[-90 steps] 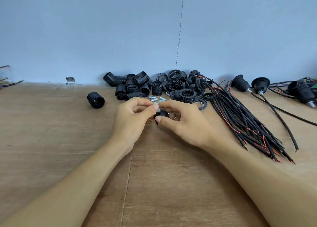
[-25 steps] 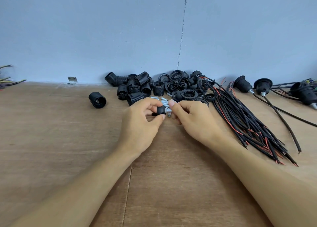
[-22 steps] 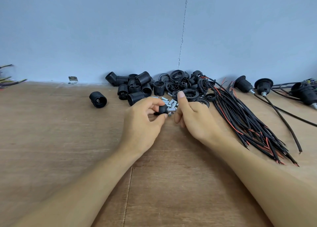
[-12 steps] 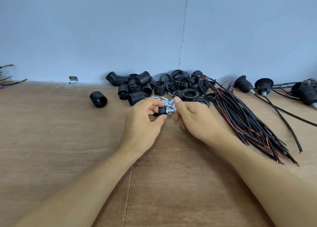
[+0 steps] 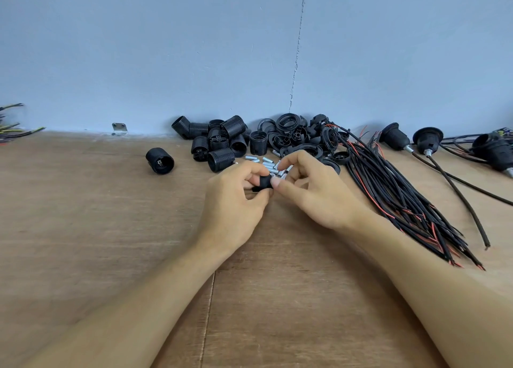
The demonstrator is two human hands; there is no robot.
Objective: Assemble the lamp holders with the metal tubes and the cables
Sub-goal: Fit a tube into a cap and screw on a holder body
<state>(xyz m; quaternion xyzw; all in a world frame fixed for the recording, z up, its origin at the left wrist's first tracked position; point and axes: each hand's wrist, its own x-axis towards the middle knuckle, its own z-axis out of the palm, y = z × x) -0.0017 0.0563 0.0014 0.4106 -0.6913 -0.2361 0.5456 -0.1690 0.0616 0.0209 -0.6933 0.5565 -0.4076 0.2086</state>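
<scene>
The holder is pinched in the left hand, just beside the loose tubes; the right hand is curled at its end, and whether anything is pinched there cannot be told. One of the tubes should be kept straight and turned gently

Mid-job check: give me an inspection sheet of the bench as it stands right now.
Surface: brown wooden tabletop, seamed.
Job's things: small black plastic lamp holder cap gripped by left hand; short silver metal tubes heaped behind it; pile of black threaded lamp holder shells by the wall.
Clutter: lone black holder shell left of the pile.
Hands: right hand thumb tip on the cap; grasp unclear.
Cables: bundle of black and red cables lying right; wired holders beyond.
Surroundings: blue wall, cracked; small metal bracket.
</scene>
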